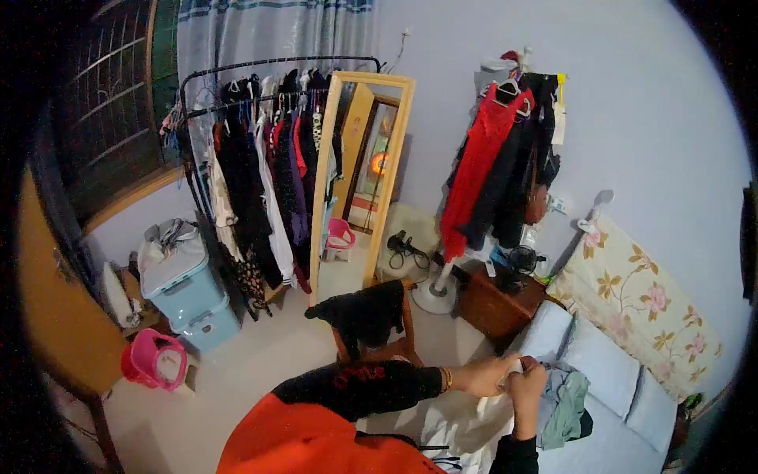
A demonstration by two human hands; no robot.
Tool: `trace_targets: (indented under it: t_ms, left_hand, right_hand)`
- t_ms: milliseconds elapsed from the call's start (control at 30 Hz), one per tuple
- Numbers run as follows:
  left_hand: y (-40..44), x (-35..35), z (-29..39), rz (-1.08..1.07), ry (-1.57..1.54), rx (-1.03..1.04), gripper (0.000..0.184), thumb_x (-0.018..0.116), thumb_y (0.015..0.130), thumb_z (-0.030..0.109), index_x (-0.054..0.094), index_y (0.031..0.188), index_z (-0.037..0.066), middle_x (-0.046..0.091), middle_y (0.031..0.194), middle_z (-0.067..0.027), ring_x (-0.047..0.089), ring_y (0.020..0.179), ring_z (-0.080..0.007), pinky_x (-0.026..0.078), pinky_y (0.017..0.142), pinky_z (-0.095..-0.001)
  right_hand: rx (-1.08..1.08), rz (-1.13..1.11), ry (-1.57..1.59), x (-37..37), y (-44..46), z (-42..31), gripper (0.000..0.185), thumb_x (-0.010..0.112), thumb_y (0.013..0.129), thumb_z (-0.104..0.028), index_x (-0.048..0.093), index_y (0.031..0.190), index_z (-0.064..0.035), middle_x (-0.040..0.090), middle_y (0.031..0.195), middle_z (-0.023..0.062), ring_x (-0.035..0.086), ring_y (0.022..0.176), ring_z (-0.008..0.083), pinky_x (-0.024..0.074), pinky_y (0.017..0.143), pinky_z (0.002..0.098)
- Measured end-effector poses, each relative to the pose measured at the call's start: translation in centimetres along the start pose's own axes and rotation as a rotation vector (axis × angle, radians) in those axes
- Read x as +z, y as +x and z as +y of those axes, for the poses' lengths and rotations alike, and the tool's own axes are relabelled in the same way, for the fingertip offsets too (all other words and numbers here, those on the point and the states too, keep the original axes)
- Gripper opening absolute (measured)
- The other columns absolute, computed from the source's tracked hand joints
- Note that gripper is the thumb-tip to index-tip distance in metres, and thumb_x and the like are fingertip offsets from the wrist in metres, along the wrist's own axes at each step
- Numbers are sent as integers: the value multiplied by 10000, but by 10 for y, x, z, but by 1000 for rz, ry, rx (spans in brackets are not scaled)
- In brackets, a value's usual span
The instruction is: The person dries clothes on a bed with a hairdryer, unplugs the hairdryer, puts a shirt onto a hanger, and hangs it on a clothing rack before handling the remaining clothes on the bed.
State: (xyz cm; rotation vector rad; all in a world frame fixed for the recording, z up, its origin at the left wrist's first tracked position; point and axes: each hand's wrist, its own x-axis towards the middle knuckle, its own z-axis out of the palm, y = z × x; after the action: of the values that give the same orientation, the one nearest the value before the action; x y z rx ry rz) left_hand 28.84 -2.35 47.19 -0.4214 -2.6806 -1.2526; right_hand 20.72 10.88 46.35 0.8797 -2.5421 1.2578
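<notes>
My left hand (483, 377), with a bracelet at its wrist, is closed on a white garment (466, 426). Right beside it, my right hand (527, 385) also has its fingers closed on the upper part of this cloth. A small white bit (515, 366) pokes out between the two hands; whether it is cloth or something else I cannot tell. The garment hangs below my hands, partly hidden by my sleeves. Just to the right, a heap of grey-green clothes (567, 403) lies on the bed (604, 442).
A chair draped with black cloth (363, 316) stands ahead. Beyond it are a tall mirror (317, 237), a clothes rack (284, 60), a coat stand with a red dress (482, 158) and a brown cabinet (493, 304). Blue bins (207, 324) and a pink chair (158, 359) are left.
</notes>
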Motion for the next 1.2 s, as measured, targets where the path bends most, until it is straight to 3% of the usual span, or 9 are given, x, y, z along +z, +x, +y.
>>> trace_targets:
  t_ms: [333,533,733,900,933,1000,1033,1100,1200]
  left_hand:
    - [-66,-104,-16,451,120,-8,171,580,787,122,561,942,51,616,850,-181,612,815,-393,475,703,-454]
    - [-168,-222,-25,654,190,48,236,548,762,45,563,998,58,622,826,-178,614,820,-387,479,700,-454]
    - [-244,-317,-44,402,662,-292,407,501,747,-40,555,1139,54,599,1003,-170,608,883,-365,494,758,-442]
    - [-269,-409,13,1069,809,311,391,550,716,5,562,1106,43,618,998,-166,630,854,-372,501,724,-474]
    - [-277,-408,10,1070,812,304,391,550,716,5,562,1106,43,618,998,-166,630,854,-372,501,724,-474]
    - [-296,-399,-7,123,885,-170,357,559,707,3,586,1058,56,644,943,-144,636,861,-372,502,746,-470]
    - [-308,-409,-36,51,926,-233,291,539,713,-24,613,983,54,658,869,-137,639,863,-371,516,744,-433]
    - [-355,-437,-39,685,820,9,244,513,722,-27,635,921,44,658,855,-149,638,847,-372,517,739,-408]
    - [-373,-438,-1,776,805,-58,275,522,716,-38,637,960,16,638,923,-167,626,865,-346,501,732,-367]
  right_hand:
    - [-155,-90,-258,54,-35,-25,157,662,731,-100,643,876,-43,644,773,187,608,714,417,470,631,459]
    - [-134,227,-309,48,-32,-55,287,596,662,-31,630,946,-29,627,821,166,613,719,354,490,644,428]
    - [-387,338,-414,11,8,-152,463,564,742,51,572,1203,10,648,1100,125,625,997,256,486,878,339]
    - [-540,577,264,56,32,-305,480,594,712,76,561,1189,37,603,1190,135,583,1053,249,462,917,347]
    - [-495,533,253,77,47,-250,494,578,695,84,555,1186,43,611,1155,159,585,1039,270,459,912,355]
    - [-528,279,123,109,42,-221,464,545,663,75,572,1125,49,608,1021,187,585,967,307,454,869,360]
    - [-613,70,5,118,25,-255,424,527,649,59,596,1067,49,597,924,191,583,909,324,452,831,358]
    - [-522,-244,61,102,33,-315,326,499,665,-8,635,957,42,589,848,162,581,839,292,441,798,314]
    - [-649,-81,223,113,39,-330,331,586,726,1,596,1056,4,575,848,102,549,791,234,456,711,348]
